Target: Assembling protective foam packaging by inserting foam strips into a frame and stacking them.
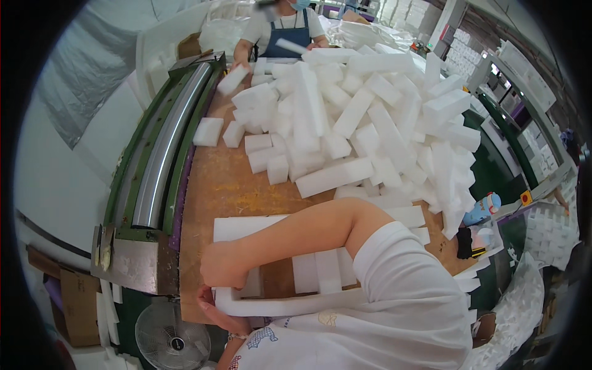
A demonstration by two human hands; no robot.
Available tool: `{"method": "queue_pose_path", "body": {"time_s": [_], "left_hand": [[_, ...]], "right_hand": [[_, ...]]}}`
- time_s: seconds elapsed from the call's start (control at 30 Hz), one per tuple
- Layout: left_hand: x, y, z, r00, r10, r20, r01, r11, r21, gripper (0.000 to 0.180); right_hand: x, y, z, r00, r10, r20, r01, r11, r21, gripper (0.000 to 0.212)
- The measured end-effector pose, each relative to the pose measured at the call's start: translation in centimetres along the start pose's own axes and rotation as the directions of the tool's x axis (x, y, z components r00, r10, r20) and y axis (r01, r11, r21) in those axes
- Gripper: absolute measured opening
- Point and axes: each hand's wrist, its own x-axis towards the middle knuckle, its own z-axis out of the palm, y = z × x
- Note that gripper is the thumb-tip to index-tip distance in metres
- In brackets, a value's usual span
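My right arm, in a short white sleeve, reaches across to the left over the near part of the work table. My right hand [224, 265] is closed with fingers curled down near the left end of several white foam pieces; what it holds is hidden. Just below it, my left hand [221, 313] wraps the outer left corner of a long white foam strip [296, 306] at the table's near edge. Another foam strip [246, 227] lies farther back, partly under my forearm. Shorter foam blocks [317, 272] lie side by side between the two strips.
A large heap of white foam blocks [361, 117] covers the far part of the brown table [213, 179]. A green-framed roller machine [163, 154] borders its left side. Opposite, a person [283, 34] handles foam. A fan [172, 336] stands below left; a blue bottle [482, 208] sits right.
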Motion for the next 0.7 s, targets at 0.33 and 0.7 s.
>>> {"method": "queue_pose_path", "body": {"time_s": [0.33, 0.7], "left_hand": [[0.0, -0.7, -0.1, 0.998, 0.044, -0.041, -0.051, 0.977, -0.206, 0.047], [0.7, -3.0, -1.4, 0.991, 0.11, 0.075, -0.078, 0.937, -0.341, 0.045]], "right_hand": [[-0.1, -0.9, -0.1, 0.999, 0.001, -0.041, -0.002, 0.999, -0.037, 0.021], [-0.8, 1.2, 0.1, 0.996, 0.017, -0.083, -0.016, 1.0, 0.012, 0.026]]}}
